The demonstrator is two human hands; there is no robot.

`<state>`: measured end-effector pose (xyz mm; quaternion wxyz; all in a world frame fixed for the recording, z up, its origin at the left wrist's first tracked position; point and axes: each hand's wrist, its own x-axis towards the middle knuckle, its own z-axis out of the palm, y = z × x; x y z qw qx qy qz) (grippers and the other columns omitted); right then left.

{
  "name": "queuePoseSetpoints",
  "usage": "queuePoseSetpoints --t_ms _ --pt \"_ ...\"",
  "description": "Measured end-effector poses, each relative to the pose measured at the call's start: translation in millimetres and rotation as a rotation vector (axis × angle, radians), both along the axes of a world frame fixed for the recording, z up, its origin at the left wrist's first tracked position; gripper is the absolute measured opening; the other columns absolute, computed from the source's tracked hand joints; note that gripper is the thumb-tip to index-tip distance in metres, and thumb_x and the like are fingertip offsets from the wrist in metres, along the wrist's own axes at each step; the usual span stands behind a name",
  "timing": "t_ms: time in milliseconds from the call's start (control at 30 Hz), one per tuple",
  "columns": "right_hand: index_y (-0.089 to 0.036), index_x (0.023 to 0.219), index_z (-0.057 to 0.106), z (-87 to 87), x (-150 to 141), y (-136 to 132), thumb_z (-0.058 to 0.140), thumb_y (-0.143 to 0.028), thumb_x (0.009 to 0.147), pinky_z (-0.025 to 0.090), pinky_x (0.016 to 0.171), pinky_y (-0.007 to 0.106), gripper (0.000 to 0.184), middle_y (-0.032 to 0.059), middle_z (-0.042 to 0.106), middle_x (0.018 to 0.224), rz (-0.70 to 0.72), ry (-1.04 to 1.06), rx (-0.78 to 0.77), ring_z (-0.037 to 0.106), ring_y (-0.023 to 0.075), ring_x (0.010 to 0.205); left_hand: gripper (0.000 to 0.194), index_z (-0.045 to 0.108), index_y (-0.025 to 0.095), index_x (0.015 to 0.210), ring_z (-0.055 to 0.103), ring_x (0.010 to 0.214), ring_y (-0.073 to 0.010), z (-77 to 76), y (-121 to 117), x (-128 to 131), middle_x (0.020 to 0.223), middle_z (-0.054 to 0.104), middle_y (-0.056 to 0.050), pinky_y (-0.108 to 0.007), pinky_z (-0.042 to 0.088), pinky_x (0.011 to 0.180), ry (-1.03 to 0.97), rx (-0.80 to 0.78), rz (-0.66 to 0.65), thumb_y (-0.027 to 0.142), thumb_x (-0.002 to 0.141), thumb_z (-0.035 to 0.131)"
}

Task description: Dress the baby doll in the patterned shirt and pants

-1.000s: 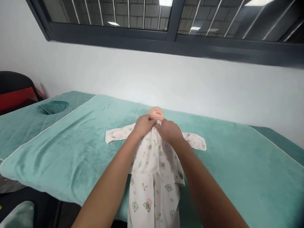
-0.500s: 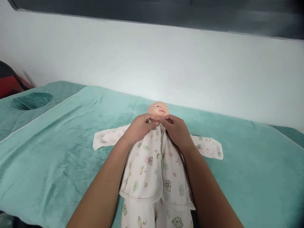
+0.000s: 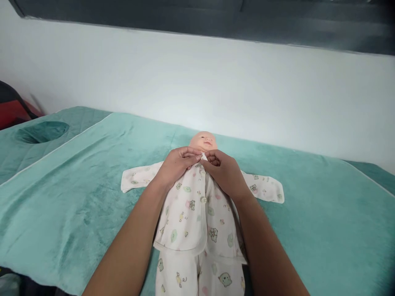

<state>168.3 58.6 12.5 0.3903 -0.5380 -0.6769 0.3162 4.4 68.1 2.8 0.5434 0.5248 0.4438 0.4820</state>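
Observation:
A baby doll [image 3: 203, 139] lies on its back, head toward the wall. It wears a white baby jacket [image 3: 188, 222] printed with small animals and leaves, its sleeves stretched out to both sides, and matching trousers [image 3: 179, 273]. At the neckline, my left hand [image 3: 180, 164] pinches the left front edge of the jacket near the collar. My right hand [image 3: 224, 170] pinches the other side, its fingertips almost meeting the left ones. Lower on the front edge a round button [image 3: 203, 200] shows. The fingers partly hide the top of the jacket opening.
A teal plush cover [image 3: 324, 230] lies beneath the doll. To the left, a quilted teal surface has an oval hole [image 3: 43, 131]. Behind stands a white wall [image 3: 197, 82] with a dark panel [image 3: 197, 16] above. A red and black object [image 3: 14, 107] is at the far left.
Both hands stay at the collar and have come slightly apart, showing a bit of white cloth between the fingertips. The view has shifted slightly.

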Motion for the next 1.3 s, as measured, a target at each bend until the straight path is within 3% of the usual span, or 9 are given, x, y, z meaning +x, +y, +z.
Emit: queuePoseSetpoints --t_ms 200,300,433,667,833,1033,1300 --pt "-0.023 0.082 0.057 7.1 -10 -3 0.054 -0.027 0.083 0.031 0.055 0.027 0.006 -0.0042 0.054 0.066 -0.01 -0.348 0.098 0.044 0.0129 0.059 0.033 0.069 0.017 0.093 0.062 0.074 -0.0143 0.1 0 5 0.09 0.071 -0.006 -0.026 0.045 0.068 -0.082 -0.031 -0.03 0.04 0.07 0.078" --pt "-0.024 0.084 0.055 7.2 -12 -4 0.052 -0.026 0.083 0.03 0.054 0.027 0.004 -0.0047 0.054 0.065 -0.006 -0.395 0.092 0.044 0.0132 0.058 0.034 0.067 0.017 0.097 0.065 0.076 -0.0168 1.7 0 7 0.087 0.071 -0.006 -0.028 0.048 0.069 -0.051 -0.082 0.001 0.036 0.07 0.077" --pt "-0.025 0.094 0.058 10.0 -5 -5 0.057 -0.032 0.082 0.035 0.055 0.027 0.014 -0.0047 0.056 0.067 0.044 -0.297 -0.001 0.049 0.014 0.061 0.029 0.066 0.02 0.098 0.06 0.063 -0.013 5.4 -1 9 0.075 0.068 0.0 -0.024 0.043 0.059 0.076 -0.095 0.071 0.025 0.07 0.07" --pt "-0.024 0.09 0.064 9.5 15 1 0.054 -0.037 0.086 0.038 0.056 0.026 0.017 -0.0021 0.059 0.074 0.236 0.063 -0.215 0.05 0.0128 0.063 0.028 0.064 0.023 0.094 0.06 0.069 -0.0141 8.5 -3 17 0.074 0.063 0.002 -0.024 0.042 0.059 0.285 -0.05 0.166 0.036 0.07 0.071" --pt "-0.025 0.095 0.066 1.3 16 4 0.056 -0.029 0.082 0.034 0.05 0.024 0.016 -0.0029 0.058 0.07 0.176 0.177 -0.265 0.045 0.0107 0.055 0.027 0.063 0.023 0.094 0.058 0.066 -0.0122 9.2 -5 15 0.074 0.061 0.003 -0.023 0.041 0.058 0.221 -0.098 0.13 0.021 0.067 0.067" --pt "-0.025 0.097 0.063 -2.1 13 5 0.056 -0.026 0.081 0.035 0.05 0.023 0.018 -0.0039 0.059 0.07 0.142 0.222 -0.241 0.044 0.0098 0.054 0.032 0.062 0.023 0.1 0.058 0.067 -0.0109 5.3 -7 8 0.085 0.063 0.002 -0.024 0.044 0.063 0.056 -0.054 0.045 0.019 0.068 0.067" --pt "-0.023 0.092 0.059 -6.4 13 6 0.056 -0.029 0.079 0.032 0.047 0.022 0.015 -0.0041 0.056 0.066 0.087 0.252 -0.224 0.042 0.0097 0.051 0.021 0.072 0.023 0.097 0.059 0.081 -0.015 0.2 -6 7 0.098 0.065 -0.003 -0.027 0.044 0.077 0.395 0.202 0.096 0.028 0.082 0.059"
